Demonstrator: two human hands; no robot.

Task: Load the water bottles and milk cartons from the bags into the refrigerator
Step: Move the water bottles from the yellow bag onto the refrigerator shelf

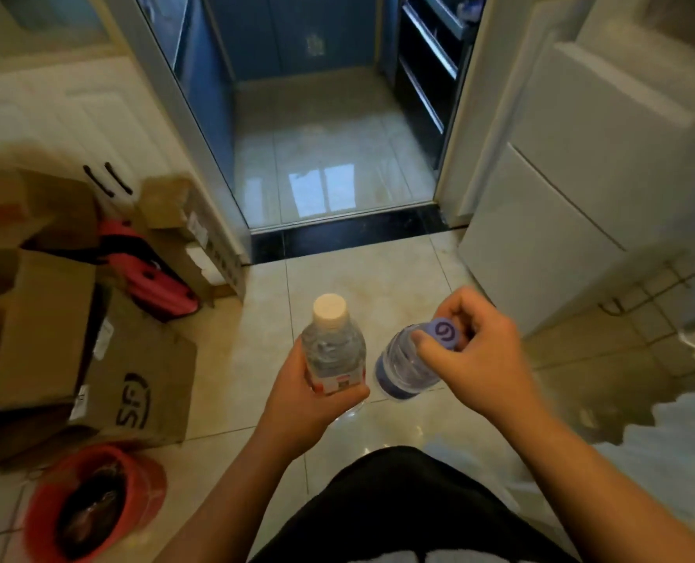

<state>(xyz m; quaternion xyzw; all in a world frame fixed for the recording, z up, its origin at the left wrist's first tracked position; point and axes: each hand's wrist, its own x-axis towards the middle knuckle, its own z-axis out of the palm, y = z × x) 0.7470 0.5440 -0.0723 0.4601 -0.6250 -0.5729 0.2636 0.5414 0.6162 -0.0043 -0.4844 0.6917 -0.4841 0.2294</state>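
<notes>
- A white-capped water bottle (pixel 331 351) is held upright at the lower centre of the frame, above the tiled floor (pixel 358 278).
- The left hand (pixel 297 400) is wrapped around the lower body of this bottle, over its red and white label; the thumb is laid across the label's bottom edge.
- A purple-capped water bottle (pixel 402 371) is held just right of the first one and is tilted, with its cap toward the right and its blue-labelled base toward the lower left.
- The right hand (pixel 484 359) is closed on this bottle from above: the neck just under the purple cap (pixel 443 333) is pinched between the thumb and the curled fingers.
- The two bottles are close together, but whether they touch cannot be told.
- The white refrigerator (pixel 581 176) is seen at the right of the frame with its doors closed, well apart from both bottles.
- An open doorway (pixel 317 115) onto a room with blue cabinets is seen at the upper centre.
- Cardboard boxes (pixel 33 319) are stacked along the left edge; one, printed with "SF" (pixel 134 392), is tilted against the others.
- A red bucket (pixel 94 501) with dark contents is placed on the floor at the lower left.
- A black garment (pixel 398 514) worn by the person is seen at the bottom centre.
</notes>
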